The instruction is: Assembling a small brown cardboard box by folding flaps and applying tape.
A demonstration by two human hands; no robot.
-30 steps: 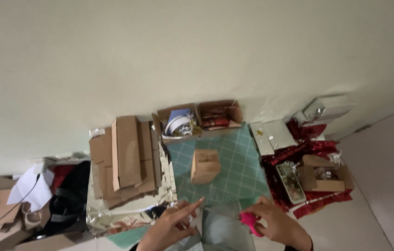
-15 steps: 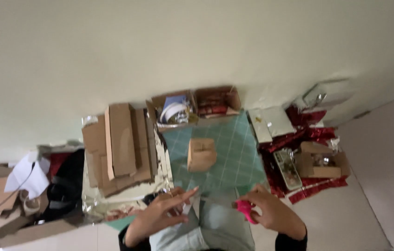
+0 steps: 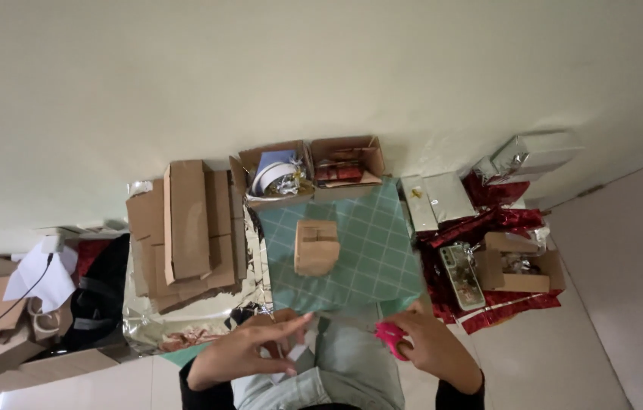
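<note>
Looking through the head camera, I see the floor from above with both hands at the bottom edge. My right hand (image 3: 433, 345) is closed around a pair of pink-handled scissors (image 3: 391, 339), with the fingers through the handle; the blades I cannot see clearly. My left hand (image 3: 253, 351) is loosely open, fingers stretched toward the right, and it touches the near edge of the teal grid-patterned wrapping paper (image 3: 367, 250). A small white piece lies under the left fingers, but I cannot tell what it is.

The wrapping paper is spread flat on the floor, just in front of my knees. On its middle stands a small brown cardboard box (image 3: 316, 247), closed, well apart from both hands.

Behind the paper, against the wall, two open cardboard boxes stand side by side: the left one (image 3: 276, 173) holds white ribbon rolls and some shiny bits, the right one (image 3: 346, 163) holds reddish things. To the left of the paper lies a stack of flat folded cartons (image 3: 186, 224) on silver foil (image 3: 177, 323). To the right I see crumpled red foil paper (image 3: 488, 228), a silver wrapped package (image 3: 530, 154) and another open brown box (image 3: 515, 266). At the far left there are more cardboard pieces and white paper (image 3: 37, 273).
</note>
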